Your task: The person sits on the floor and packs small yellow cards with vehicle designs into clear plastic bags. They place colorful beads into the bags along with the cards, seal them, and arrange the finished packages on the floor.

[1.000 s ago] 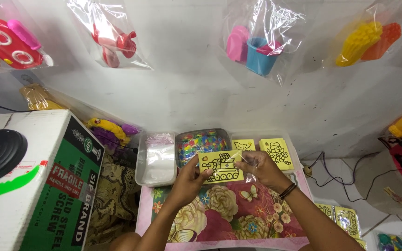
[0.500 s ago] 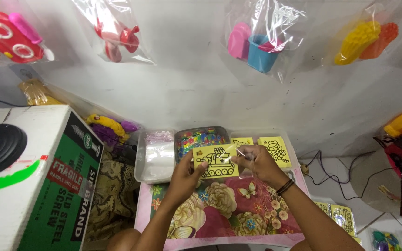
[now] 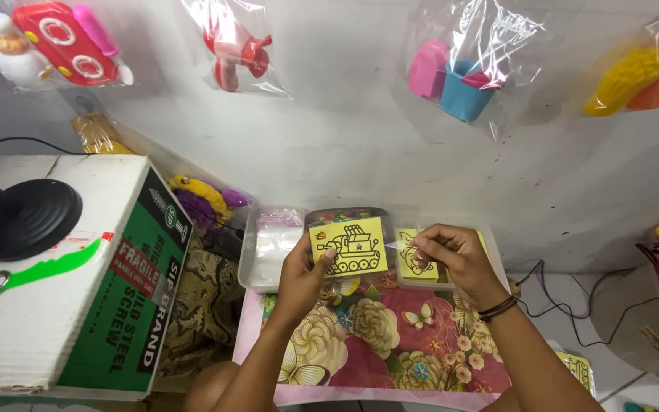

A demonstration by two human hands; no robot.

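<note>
Just below the frame's centre, our left hand [image 3: 303, 268] pinches a flat yellow card [image 3: 349, 246] printed with a black line-drawn vehicle, thumb on its lower left edge. Our right hand [image 3: 451, 254], fingers pressed together, nips something thin and clear at the card's right edge; we cannot make out what. Beneath lies a glossy floral cloth [image 3: 379, 336]. A clear plastic tray [image 3: 262, 263] sits behind, partly hidden by the card.
</note>
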